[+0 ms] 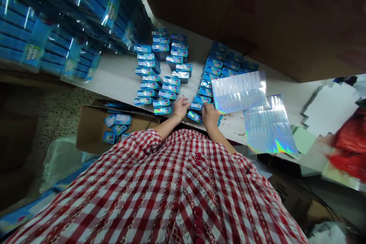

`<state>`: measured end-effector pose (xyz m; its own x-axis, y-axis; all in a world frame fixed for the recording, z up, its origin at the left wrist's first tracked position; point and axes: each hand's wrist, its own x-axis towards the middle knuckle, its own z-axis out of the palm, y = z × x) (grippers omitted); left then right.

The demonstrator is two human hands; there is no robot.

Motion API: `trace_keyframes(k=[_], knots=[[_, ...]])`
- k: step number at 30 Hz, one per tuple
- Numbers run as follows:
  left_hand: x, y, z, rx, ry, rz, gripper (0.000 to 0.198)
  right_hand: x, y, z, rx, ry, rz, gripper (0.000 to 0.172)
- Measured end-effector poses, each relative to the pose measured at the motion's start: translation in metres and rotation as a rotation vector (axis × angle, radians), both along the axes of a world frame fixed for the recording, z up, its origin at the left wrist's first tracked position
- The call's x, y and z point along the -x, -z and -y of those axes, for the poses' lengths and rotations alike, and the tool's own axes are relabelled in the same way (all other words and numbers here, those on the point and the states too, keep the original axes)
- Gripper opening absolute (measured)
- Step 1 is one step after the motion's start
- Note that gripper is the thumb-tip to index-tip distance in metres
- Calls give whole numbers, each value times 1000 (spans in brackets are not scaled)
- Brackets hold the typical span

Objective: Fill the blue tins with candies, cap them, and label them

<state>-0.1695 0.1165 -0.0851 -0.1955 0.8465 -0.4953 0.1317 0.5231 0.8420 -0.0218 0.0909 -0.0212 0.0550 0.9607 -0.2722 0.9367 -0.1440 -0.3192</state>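
Box in hand: I saw a small blue box (196, 105) at frame centre, on the near edge of the white table (120, 78).
Left hand (181, 105): fingers curled against its left end.
Right hand (209, 113): closed over its right end.
Handling: I judged it light, stiff card, glossy, possibly slippery; best pinched by its short ends.
Neighbours: more blue boxes (160, 80) were stacked just behind; holographic sheets (239, 91) lay right of centre.

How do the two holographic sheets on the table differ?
The upper sheet shows a row of white strips along its top; the lower sheet is shiny all over. The upper sheet overlaps the blue boxes and the lower sheet's corner; the lower overhangs the table edge. Both are iridescent.
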Motion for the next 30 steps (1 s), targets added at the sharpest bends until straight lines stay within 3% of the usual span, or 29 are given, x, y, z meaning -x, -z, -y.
trace_keyframes(k=[3,6,10,14,18,21,25,30], knots=[[3,-3,-2,-14,45,-157,30,-5,-8,6,64,-304,143,42],[-1,-21,-15,-190,104,-296,31,-14,-14,5,93,-407,183,44],[-39,-57,-52,-434,347,-411,31,-61,-20,-14,-111,-241,52,39],[-104,-80,-96,-484,629,-561,38,-153,-19,-60,-460,-14,-115,37],[-155,-77,-127,-377,759,-669,37,-230,-7,-124,-493,-3,-70,38],[-172,-64,-135,-328,717,-687,25,-254,4,-158,-356,-98,-37,36],[-178,-52,-134,-319,620,-677,15,-263,17,-160,-269,-178,35,36],[-180,-52,-132,-309,585,-667,11,-272,28,-139,-297,-264,168,36]])
